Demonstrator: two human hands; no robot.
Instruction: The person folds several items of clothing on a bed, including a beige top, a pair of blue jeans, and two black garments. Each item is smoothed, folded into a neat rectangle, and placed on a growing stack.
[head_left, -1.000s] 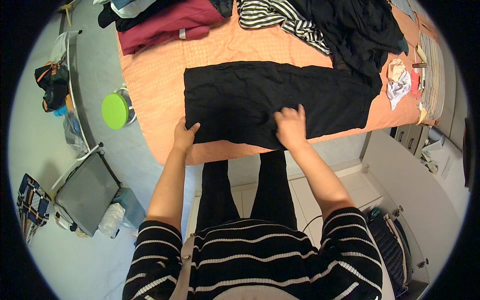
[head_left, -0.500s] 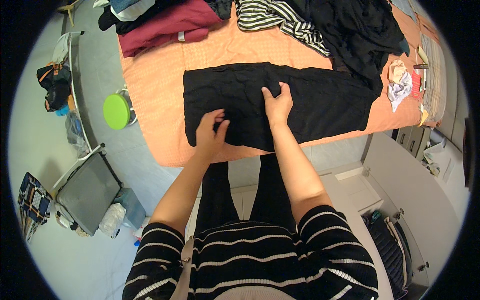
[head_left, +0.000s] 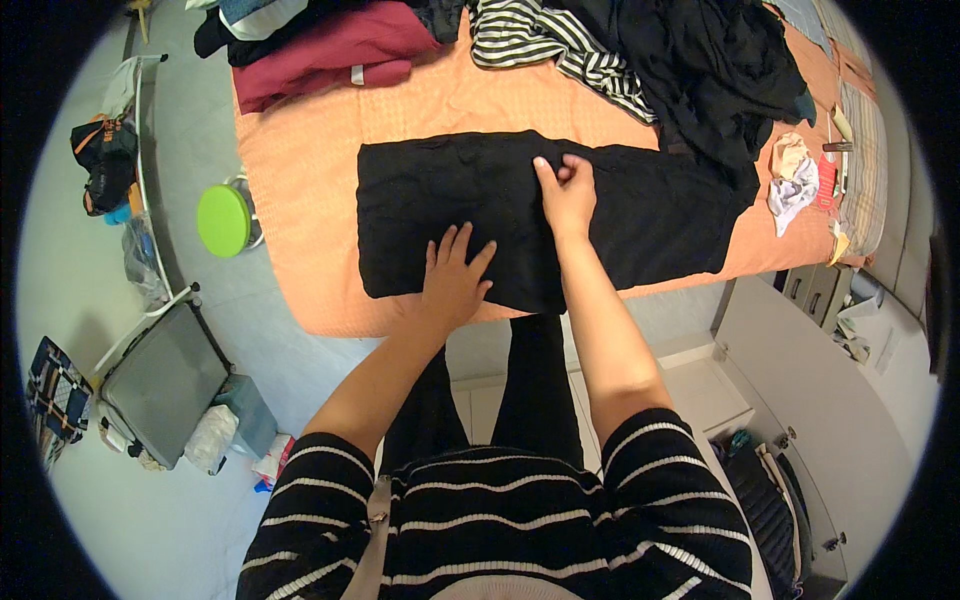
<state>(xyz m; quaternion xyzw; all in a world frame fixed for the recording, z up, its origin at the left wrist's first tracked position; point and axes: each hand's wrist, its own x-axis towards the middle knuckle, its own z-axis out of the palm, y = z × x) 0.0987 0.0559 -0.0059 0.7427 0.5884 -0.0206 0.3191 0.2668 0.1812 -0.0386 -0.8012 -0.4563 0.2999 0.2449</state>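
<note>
A folded black garment [head_left: 450,190] lies across the near part of the bed; its exact kind does not show. My left hand [head_left: 458,275] rests palm down on its lower left part, fingers spread. My right hand [head_left: 570,200] is at the garment's upper middle, beside a crosswise fold edge. Its fingers are loosely curled and the thumb stands apart from them, with no cloth visible between.
An orange bedspread [head_left: 300,240] covers the bed. Along its far side lie a maroon garment [head_left: 330,60], a black-and-white striped garment [head_left: 520,40] and a black clothing heap [head_left: 700,70]. A green stool [head_left: 223,220] and grey suitcase [head_left: 165,385] stand left; a cabinet door [head_left: 800,360] hangs open right.
My left hand has moved right and down flat onto the garment, its fingers spreading. My right hand has shifted slightly right, and its fingers have curled more.
</note>
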